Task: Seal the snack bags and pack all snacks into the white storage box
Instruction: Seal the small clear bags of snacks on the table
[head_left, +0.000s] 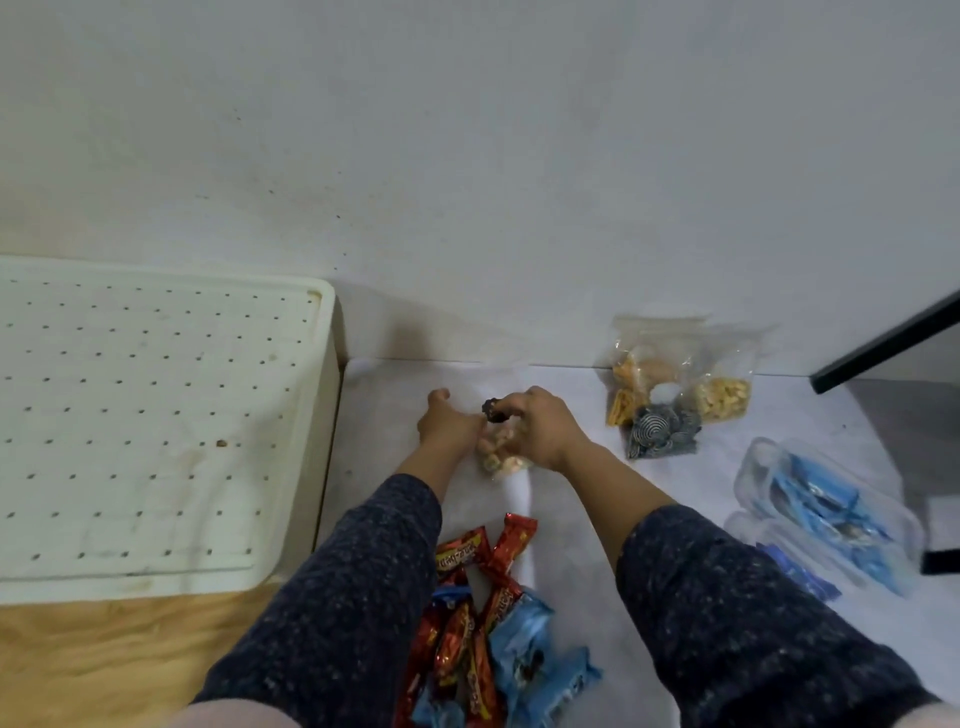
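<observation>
Beside hands: clear pouches, wrappers.

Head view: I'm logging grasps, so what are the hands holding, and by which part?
Both hands hold one clear snack bag at its top. The right hand pinches a dark clip there; the left hand grips the bag's upper left edge.

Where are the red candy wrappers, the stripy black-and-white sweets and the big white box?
red candy wrappers (470, 623), head view, middle of the pile
stripy sweets (657, 431), head view, bag's front
white box (156, 415), head view, dotted lid
</observation>
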